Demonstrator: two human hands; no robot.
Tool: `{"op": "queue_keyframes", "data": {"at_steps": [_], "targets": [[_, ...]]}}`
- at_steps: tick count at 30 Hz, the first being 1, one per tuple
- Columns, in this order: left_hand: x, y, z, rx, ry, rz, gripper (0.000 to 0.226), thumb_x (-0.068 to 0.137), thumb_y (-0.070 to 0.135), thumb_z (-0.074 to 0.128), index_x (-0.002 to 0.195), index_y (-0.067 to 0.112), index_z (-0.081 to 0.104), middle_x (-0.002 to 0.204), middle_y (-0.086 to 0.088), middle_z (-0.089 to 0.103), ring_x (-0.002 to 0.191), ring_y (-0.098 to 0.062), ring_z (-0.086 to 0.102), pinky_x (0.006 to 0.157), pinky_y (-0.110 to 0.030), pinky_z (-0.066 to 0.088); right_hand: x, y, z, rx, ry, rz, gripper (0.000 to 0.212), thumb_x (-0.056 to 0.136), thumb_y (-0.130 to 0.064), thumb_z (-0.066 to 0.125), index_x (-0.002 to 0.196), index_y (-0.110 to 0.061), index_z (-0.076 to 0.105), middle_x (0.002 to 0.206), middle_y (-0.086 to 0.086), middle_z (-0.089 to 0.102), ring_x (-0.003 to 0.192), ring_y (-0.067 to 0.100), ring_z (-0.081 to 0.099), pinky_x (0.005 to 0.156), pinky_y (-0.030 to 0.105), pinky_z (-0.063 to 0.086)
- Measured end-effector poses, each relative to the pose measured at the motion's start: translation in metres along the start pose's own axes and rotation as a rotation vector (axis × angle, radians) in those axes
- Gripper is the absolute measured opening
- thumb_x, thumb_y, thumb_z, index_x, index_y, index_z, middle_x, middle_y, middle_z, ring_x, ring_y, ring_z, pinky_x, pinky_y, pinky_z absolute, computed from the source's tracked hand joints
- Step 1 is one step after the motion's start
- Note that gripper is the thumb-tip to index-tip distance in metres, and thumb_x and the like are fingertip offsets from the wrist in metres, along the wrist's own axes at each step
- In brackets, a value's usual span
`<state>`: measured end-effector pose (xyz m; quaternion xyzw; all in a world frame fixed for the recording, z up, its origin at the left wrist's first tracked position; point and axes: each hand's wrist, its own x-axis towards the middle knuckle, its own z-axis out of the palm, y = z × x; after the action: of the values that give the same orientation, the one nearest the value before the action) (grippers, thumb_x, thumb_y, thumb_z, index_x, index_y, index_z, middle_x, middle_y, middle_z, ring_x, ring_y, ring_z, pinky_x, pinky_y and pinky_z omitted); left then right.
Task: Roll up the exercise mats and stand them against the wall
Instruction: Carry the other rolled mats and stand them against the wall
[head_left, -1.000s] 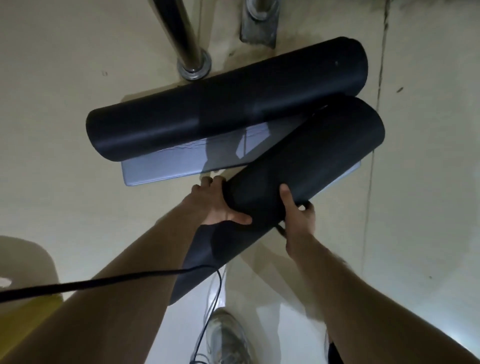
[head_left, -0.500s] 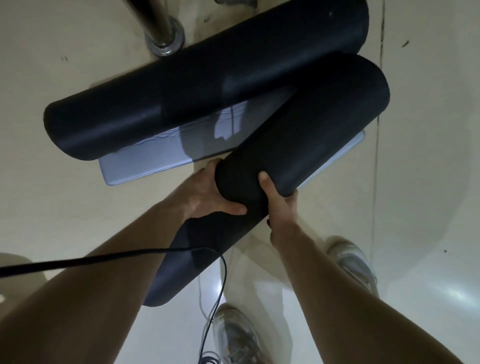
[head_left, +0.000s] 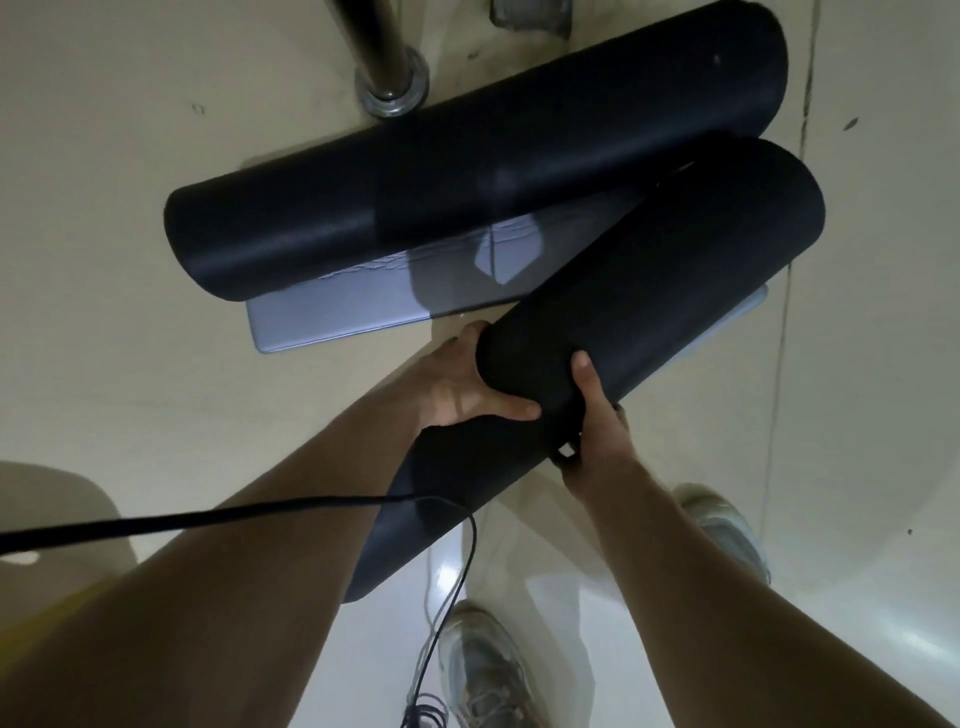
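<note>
held mat (head_left: 649, 291), lower end behind forearm

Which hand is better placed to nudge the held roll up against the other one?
Probably the right hand: it grips the held mat on its outer side and can push toward the other rolled mat. The left hand grips the side facing it.

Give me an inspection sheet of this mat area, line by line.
Surface: beige floor, glossy near the feet.
Job's things: lying rolled mat rests on grey flat mat; held rolled mat slants over them.
Clutter: tan shape lower left, unidentifiable.
Grippers: left hand and right hand both grip the held rolled mat.
Cables: black cable crosses the left forearm, hanging toward the shoes.
Surroundings: metal pole base behind the mats.
</note>
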<state>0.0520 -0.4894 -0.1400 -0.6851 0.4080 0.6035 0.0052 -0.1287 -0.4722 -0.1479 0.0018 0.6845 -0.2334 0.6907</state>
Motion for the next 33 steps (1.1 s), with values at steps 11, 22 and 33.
{"op": "queue_keyframes", "data": {"at_steps": [11,22,33], "targets": [[-0.176,-0.018,-0.008,-0.185,0.098,-0.073,0.125,0.055,0.05,0.097,0.152,0.032,0.021,0.132,0.007,0.051,0.118,-0.023,0.052,0.103,-0.043,0.047,-0.156,0.019,0.005,-0.201,-0.171,-0.161,0.1,0.042,-0.047,0.1,0.129,-0.012,0.065,0.119,0.004,0.077,0.108,0.025,0.074,0.095,0.046,0.059],[-0.49,-0.121,-0.043,-0.639,0.613,-0.168,0.13,0.041,0.056,0.095,0.148,0.03,0.025,0.131,0.003,0.056,0.121,-0.024,0.057,0.105,-0.042,0.049,-0.388,0.107,0.132,-0.758,-0.603,-0.237,0.074,0.059,-0.049,0.094,0.121,-0.018,0.069,0.114,-0.005,0.078,0.107,0.02,0.074,0.099,0.048,0.058],[-0.826,-0.28,0.032,-1.188,1.175,-0.288,0.128,0.036,0.063,0.091,0.144,0.032,0.03,0.125,0.002,0.065,0.113,-0.019,0.065,0.102,-0.039,0.052,-0.666,0.358,0.22,-1.289,-0.934,-0.262,0.05,0.063,-0.055,0.092,0.099,-0.034,0.064,0.111,-0.006,0.075,0.099,0.023,0.073,0.086,0.044,0.062]]}}
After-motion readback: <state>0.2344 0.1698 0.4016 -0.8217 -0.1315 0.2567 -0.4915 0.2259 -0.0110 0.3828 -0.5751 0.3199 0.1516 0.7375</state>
